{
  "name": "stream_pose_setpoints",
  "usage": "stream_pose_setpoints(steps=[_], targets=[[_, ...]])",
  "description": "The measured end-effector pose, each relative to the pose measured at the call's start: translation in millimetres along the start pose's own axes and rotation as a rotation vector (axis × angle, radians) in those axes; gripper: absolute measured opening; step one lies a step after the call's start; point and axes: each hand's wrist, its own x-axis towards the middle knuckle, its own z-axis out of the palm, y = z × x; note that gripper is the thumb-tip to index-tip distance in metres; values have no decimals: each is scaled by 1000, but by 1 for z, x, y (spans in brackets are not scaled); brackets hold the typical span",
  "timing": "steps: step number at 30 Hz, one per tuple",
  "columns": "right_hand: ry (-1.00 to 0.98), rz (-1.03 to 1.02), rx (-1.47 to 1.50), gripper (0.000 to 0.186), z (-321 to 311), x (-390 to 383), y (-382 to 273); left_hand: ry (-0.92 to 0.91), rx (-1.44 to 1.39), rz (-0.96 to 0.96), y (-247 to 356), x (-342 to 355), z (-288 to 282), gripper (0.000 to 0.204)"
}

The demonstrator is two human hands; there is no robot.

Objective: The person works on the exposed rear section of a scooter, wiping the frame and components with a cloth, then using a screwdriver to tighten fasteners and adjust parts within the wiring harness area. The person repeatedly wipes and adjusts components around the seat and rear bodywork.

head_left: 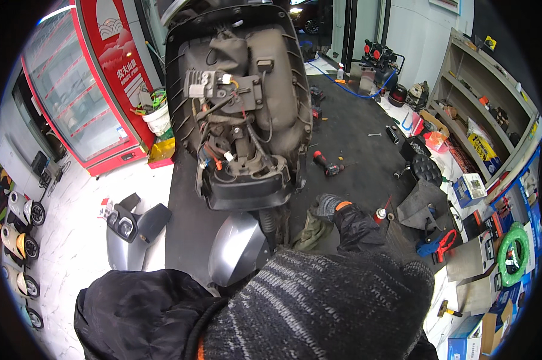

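My left hand (pixel 325 306), in a dark grey knit glove, fills the lower middle close to the camera. Its black sleeve (pixel 139 312) enters at lower left. The back of the glove faces me, and its fingers are mostly hidden. Further off, my right hand (pixel 328 205), in a like glove with an orange cuff, is beside olive-green cloth (pixel 311 231); whether it grips anything does not show. Ahead stands a partly stripped scooter (pixel 277 78), with wiring, connectors and a finned metal unit (pixel 200 84) exposed. Its silver-grey front fender (pixel 238 246) lies below the dark panel.
A grey scooter cover (pixel 136 231) lies on the white floor at left, near a red display fridge (pixel 112 78). A red-and-black power drill (pixel 329 164) rests on the dark mat. At right are a grey shelf (pixel 481 102), a hammer (pixel 448 309) and a green hose coil (pixel 513 254).
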Motion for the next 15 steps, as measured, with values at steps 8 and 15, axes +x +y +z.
stream_pose_setpoints(steps=[8, 15], targets=[[86, -31, -57, 49, 42, -51, -61, 45, 30, 75, -18, -59, 11, 37], [89, -386, -171, 44, 12, -128, -112, 276, 323, -69, -124, -90, 31, 46]])
